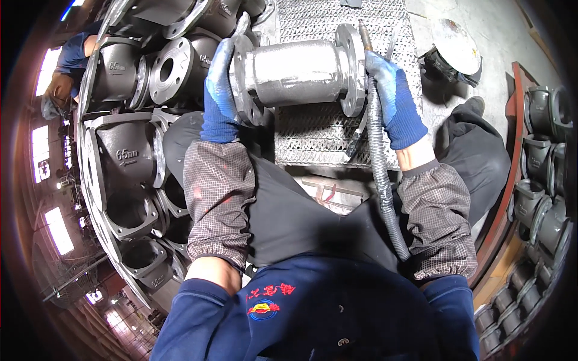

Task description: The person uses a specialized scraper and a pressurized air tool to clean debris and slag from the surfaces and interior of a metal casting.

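A grey cast-metal flanged valve body (295,72) lies sideways over a textured metal work table in front of me. My left hand (220,90), in a blue coated glove, grips its left flange with the fingers behind the rim. My right hand (391,93), gloved the same way, closes on the right flange. A ribbed grey hose (378,138) runs between that flange and my right palm, then down to my lap. A slim brownish tool tip (365,35) sticks up above my right fingers; whether the hand also grips the tool is hidden.
Flanged castings (123,150) are heaped close on my left. Beneath the held casting is the patterned metal table (313,138). A round white-topped object (457,51) stands beyond my right knee. More castings (533,201) line the right behind a red-brown rail (512,150). Another person's arm (72,57) shows far left.
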Demonstrator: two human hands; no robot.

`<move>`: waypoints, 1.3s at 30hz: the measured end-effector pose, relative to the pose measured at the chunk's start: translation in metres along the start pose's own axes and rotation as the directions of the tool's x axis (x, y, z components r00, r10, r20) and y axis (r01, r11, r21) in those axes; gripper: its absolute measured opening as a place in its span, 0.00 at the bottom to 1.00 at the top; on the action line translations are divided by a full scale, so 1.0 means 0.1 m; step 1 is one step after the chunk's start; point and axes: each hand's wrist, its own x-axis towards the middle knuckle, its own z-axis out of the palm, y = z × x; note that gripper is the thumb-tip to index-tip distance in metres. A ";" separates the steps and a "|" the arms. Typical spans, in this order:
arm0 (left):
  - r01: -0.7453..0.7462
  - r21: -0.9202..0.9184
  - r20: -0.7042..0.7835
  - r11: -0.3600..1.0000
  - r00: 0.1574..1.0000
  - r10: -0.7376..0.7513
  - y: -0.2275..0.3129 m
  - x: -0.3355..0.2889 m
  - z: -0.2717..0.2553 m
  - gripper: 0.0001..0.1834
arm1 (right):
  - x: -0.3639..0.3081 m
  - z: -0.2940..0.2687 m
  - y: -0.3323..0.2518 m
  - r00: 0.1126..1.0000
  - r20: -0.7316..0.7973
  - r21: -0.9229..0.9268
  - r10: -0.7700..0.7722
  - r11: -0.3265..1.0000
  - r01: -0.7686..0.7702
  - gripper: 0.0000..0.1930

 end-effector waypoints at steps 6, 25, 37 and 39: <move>0.410 -0.472 0.063 0.781 0.899 -0.434 0.14 -0.02 0.24 0.20 | -0.09 -0.14 -0.12 0.987 0.118 -0.213 -0.110 0.968 0.134 0.17; 0.378 -0.058 0.179 0.924 0.914 -0.363 0.30 -0.67 0.12 0.21 | -0.88 -0.59 -0.30 0.872 0.105 -0.497 -0.478 0.734 0.462 0.15; 0.717 -0.261 0.487 0.646 0.676 -0.553 1.14 -1.20 0.39 0.21 | -1.49 0.04 -0.23 0.948 0.193 -0.103 0.252 0.966 -0.236 0.17; 0.471 -0.316 0.444 0.824 0.841 -0.310 1.16 -1.18 0.52 0.21 | -1.48 0.11 -0.18 0.945 0.232 -0.115 0.231 0.971 -0.209 0.17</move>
